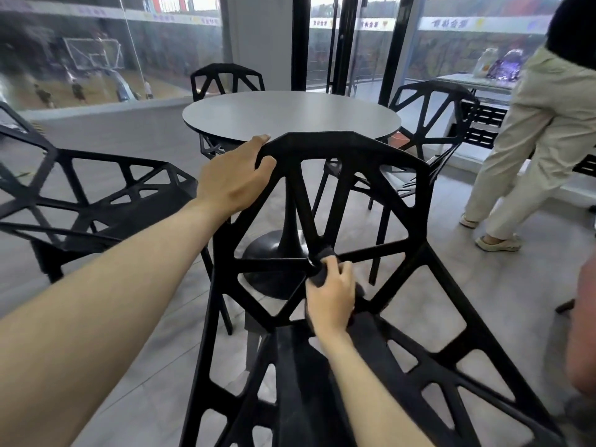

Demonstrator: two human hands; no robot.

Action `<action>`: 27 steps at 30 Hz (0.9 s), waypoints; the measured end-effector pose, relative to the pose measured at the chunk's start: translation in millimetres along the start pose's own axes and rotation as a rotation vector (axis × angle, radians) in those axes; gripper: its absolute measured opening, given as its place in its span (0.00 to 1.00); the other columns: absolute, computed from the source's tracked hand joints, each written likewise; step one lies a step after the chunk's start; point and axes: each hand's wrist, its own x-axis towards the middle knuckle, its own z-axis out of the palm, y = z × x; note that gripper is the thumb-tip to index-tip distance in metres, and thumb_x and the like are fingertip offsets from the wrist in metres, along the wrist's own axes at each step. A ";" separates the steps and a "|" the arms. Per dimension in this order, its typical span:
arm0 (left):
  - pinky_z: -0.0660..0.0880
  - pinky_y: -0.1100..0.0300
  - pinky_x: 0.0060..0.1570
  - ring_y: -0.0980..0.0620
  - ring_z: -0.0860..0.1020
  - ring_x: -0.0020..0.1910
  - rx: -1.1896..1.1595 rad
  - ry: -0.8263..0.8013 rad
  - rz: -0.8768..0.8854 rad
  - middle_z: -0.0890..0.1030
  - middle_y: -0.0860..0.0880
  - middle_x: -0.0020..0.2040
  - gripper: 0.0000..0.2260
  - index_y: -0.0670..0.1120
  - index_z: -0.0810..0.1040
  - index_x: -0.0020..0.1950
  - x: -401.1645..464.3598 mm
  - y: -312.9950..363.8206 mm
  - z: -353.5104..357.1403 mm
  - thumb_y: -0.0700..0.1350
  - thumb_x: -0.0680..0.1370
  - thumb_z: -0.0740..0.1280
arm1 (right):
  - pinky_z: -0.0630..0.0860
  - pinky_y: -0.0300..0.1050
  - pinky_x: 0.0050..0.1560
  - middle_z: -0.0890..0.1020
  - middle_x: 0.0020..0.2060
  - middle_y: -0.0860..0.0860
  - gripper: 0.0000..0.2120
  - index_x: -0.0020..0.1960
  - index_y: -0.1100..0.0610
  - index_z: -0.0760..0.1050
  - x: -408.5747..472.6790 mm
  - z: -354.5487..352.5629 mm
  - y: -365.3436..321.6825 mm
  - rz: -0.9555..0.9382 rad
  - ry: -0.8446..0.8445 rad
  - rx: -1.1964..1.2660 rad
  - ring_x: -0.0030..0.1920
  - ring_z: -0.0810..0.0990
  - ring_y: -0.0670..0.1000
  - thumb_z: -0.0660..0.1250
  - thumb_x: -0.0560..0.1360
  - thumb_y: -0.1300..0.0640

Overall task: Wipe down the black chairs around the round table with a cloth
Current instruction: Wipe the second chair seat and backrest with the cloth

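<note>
A black lattice chair [416, 201] stands right in front of me, its back facing the round grey table [290, 114]. My left hand [232, 179] grips the top left edge of its backrest. My right hand [330, 293] holds a dark grey cloth [322, 256] bunched against the joint where the backrest struts meet. A second black chair [96, 188] is at the left. Another [225, 79] stands behind the table, and one more [429, 114] at the right.
A person in light trousers [529, 150] and sandals stands at the right, close to the right chair. Someone's arm [583, 333] shows at the right edge. Glass walls and black door frames [301, 40] lie behind. The table's black pedestal base [274, 256] sits on grey tiled floor.
</note>
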 end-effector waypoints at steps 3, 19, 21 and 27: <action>0.69 0.48 0.55 0.42 0.78 0.63 0.009 0.019 0.023 0.78 0.49 0.71 0.25 0.56 0.63 0.81 -0.8 -0.5 2.0 0.56 0.83 0.51 | 0.80 0.46 0.45 0.70 0.51 0.48 0.16 0.55 0.50 0.75 -26.5 30.6 -48.8 -0.077 -0.001 0.117 0.51 0.73 0.51 0.76 0.70 0.57; 0.71 0.48 0.56 0.45 0.78 0.55 0.014 0.019 0.033 0.81 0.48 0.67 0.25 0.55 0.63 0.81 -3.2 0.9 -1.3 0.54 0.83 0.51 | 0.81 0.50 0.44 0.69 0.51 0.47 0.12 0.53 0.49 0.75 -4.2 5.6 28.6 -0.211 -0.098 -0.140 0.53 0.71 0.52 0.74 0.72 0.54; 0.72 0.46 0.59 0.42 0.79 0.58 0.001 -0.011 0.020 0.81 0.48 0.67 0.25 0.56 0.62 0.81 -2.4 -0.7 -2.4 0.56 0.83 0.50 | 0.81 0.50 0.45 0.69 0.50 0.46 0.13 0.53 0.47 0.74 -35.3 19.8 28.8 -0.180 -0.177 -0.095 0.52 0.71 0.51 0.74 0.71 0.54; 0.71 0.43 0.64 0.42 0.76 0.67 0.048 -0.045 0.066 0.74 0.49 0.75 0.27 0.53 0.62 0.81 -2.8 -1.6 -2.2 0.57 0.82 0.51 | 0.77 0.48 0.48 0.73 0.48 0.46 0.08 0.50 0.45 0.74 -89.2 33.2 43.4 -0.344 -0.418 -0.233 0.51 0.73 0.52 0.68 0.71 0.47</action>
